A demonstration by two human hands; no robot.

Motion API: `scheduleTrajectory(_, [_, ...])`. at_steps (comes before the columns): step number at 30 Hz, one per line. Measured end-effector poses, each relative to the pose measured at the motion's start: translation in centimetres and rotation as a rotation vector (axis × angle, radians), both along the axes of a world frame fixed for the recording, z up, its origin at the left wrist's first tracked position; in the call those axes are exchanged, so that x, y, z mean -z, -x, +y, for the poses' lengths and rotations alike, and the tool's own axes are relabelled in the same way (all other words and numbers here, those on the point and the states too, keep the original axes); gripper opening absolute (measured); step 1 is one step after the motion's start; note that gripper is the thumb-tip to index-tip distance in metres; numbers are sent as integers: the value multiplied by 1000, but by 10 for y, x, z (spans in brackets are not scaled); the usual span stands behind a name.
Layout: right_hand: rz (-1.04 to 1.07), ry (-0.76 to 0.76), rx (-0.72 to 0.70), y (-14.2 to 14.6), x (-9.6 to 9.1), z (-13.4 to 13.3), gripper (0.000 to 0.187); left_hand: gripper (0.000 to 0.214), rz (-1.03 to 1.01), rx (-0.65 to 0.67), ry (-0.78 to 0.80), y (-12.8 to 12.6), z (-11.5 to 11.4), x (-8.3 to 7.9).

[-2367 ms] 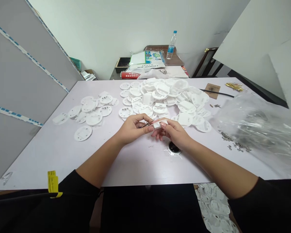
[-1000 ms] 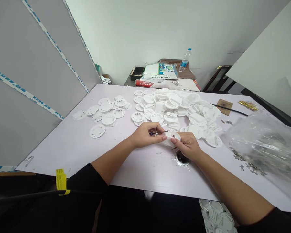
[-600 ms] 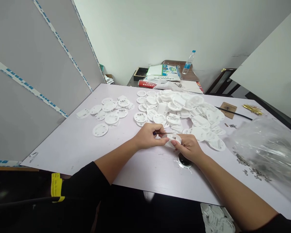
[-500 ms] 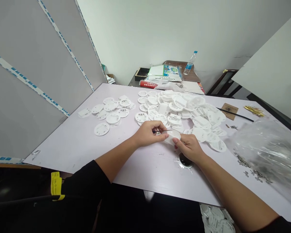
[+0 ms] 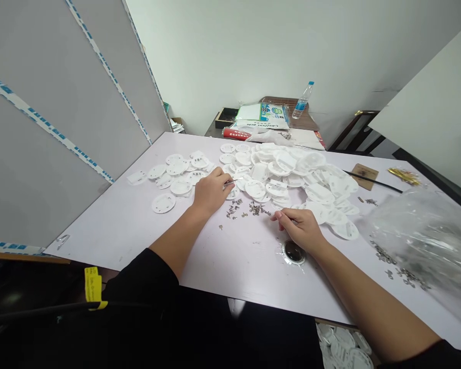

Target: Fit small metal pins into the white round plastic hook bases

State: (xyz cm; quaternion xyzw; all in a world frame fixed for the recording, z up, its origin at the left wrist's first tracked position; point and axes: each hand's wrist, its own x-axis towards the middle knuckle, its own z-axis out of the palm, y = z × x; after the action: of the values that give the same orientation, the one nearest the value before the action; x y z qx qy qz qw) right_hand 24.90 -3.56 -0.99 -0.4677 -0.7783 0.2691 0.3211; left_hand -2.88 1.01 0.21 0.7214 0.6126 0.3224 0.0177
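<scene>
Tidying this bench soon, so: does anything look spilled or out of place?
Yes: small metal parts lie scattered loose on the white tabletop, between the left hand, holding a thin metal tool, and the right hand, away from the clear plastic bag.

I record a round black-centred grommet (image 5: 293, 252) set in the tabletop (image 5: 246, 271), just beside the right hand (image 5: 299, 230). Beyond that hand lie a black rod (image 5: 372, 181), a brown card (image 5: 363, 177) and gold strips (image 5: 403, 177). Far past it stands a plastic water bottle (image 5: 302, 101). Left of the left hand (image 5: 212, 192), grey panels (image 5: 42, 179) carry blue-and-white tape (image 5: 42, 121); a yellow tag (image 5: 92, 284) hangs nearer.
</scene>
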Motion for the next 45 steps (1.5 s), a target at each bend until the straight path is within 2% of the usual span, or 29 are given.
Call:
scheduleTrajectory(3, [-3, -9, 3, 0, -1, 0, 48, 16, 44, -6, 86, 0, -1, -1])
scheduleTrajectory(7, [-8, -17, 4, 0, -2, -2, 49, 24, -4, -36, 116, 8, 2, -10])
scheduleTrajectory(12, [6, -4, 6, -2, -2, -2, 46, 22, 19, -299, 131, 41, 8, -26])
scheduleTrajectory(14, [8, -2, 9, -3, -2, -1, 45, 26, 56, -430, 224, 59, 8, -33])
scheduleTrajectory(16, [10, 4, 9, -4, -1, 0, 45, 38, 85, -494, 366, 74, 6, -39])
scheduleTrajectory(20, [11, 8, 15, -4, 1, 1, 46, 56, 126, -502, 562, 86, 1, -45])
scheduleTrajectory(25, [9, -4, 17, -3, 1, 2, 45, 48, 174, -462, 638, 83, 4, -41])
scheduleTrajectory(33, [-3, -42, 5, -3, -2, 1, 45, 37, 163, -497, 589, 83, 4, -40])
scheduleTrajectory(36, [3, -28, 6, -2, -2, 1, 45, 27, 120, -560, 468, 82, 0, -46])
scheduleTrajectory(38, [13, -27, 5, -2, -2, 1, 43, 19, 62, -586, 310, 79, -3, -51])
scheduleTrajectory(40, [60, -8, -1, -1, -2, 0, 39, 15, -63, -490, 101, 70, -6, -55])
scheduleTrajectory(41, [102, 20, -6, 0, -2, 0, 35, 15, -161, -377, -2, 62, -8, -55])
scheduleTrajectory(43, [211, 116, -27, 3, -3, -2, 36, 19, -393, -48, -120, 42, -12, -53])
scheduleTrajectory(45, [366, 286, -84, 7, -5, -4, 48, 20, -514, 290, -121, 17, -19, -46])
